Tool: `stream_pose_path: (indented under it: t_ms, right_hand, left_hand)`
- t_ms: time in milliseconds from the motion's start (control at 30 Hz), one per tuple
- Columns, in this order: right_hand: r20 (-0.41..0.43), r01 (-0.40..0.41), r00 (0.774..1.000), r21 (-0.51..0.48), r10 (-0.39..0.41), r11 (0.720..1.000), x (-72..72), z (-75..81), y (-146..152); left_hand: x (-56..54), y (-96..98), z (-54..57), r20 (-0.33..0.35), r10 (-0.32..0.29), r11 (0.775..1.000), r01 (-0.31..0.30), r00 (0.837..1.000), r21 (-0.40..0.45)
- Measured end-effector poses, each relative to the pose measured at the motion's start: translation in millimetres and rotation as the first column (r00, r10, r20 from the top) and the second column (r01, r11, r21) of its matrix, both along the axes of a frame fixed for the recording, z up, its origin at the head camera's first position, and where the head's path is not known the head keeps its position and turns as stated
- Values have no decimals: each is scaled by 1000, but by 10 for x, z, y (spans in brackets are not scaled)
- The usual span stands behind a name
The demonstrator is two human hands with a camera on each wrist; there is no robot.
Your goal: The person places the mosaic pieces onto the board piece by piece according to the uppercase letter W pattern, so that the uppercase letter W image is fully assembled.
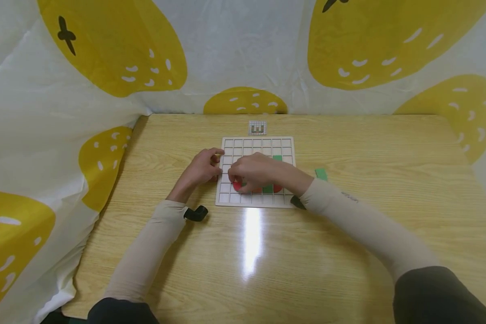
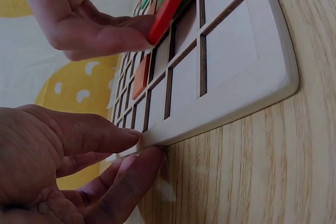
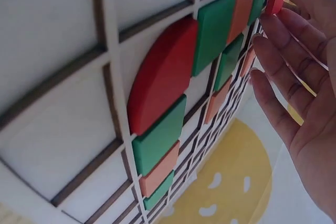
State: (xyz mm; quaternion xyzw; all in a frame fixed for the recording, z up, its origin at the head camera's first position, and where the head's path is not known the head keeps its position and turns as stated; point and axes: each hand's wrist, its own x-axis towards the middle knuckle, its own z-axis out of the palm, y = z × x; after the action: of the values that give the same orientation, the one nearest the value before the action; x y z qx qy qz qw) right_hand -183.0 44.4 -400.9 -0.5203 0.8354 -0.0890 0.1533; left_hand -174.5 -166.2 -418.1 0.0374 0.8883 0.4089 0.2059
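A pale wooden grid board lies on the table. My right hand reaches over it, pinching a red piece between thumb and fingers, tilted above a cell near the lower left corner. At the board's left edge, my left hand grips the rim, thumb on top and fingers against the side. In the right wrist view, a red quarter-round piece sits in a corner cell, with a green square and an orange square in line from it. Another orange square shows in the left wrist view.
A small card with a dark E-like pattern lies beyond the board. To the board's right is a loose green piece, partly beside the right sleeve. A yellow-patterned white curtain hangs behind the wooden table.
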Motion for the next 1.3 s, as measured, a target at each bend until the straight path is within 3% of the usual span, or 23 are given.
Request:
stream_pose_path:
  t_ms: [200, 767, 1300]
  right_hand:
    - [-37, -16, 999, 18, 17, 1000, 2, -29, -28]
    - [-31, -6, 1000, -18, 5, 1000, 24, -45, -69]
    - [-8, 25, 1000, 22, -25, 999, 18, -9, -43]
  left_hand:
    - [0, -3, -8, 5, -1, 1000, 1, 1000, -8]
    - [14, -4, -1, 11, 11, 1000, -11, 1000, -3]
    - [9, 9, -11, 5, 12, 1000, -12, 1000, -24]
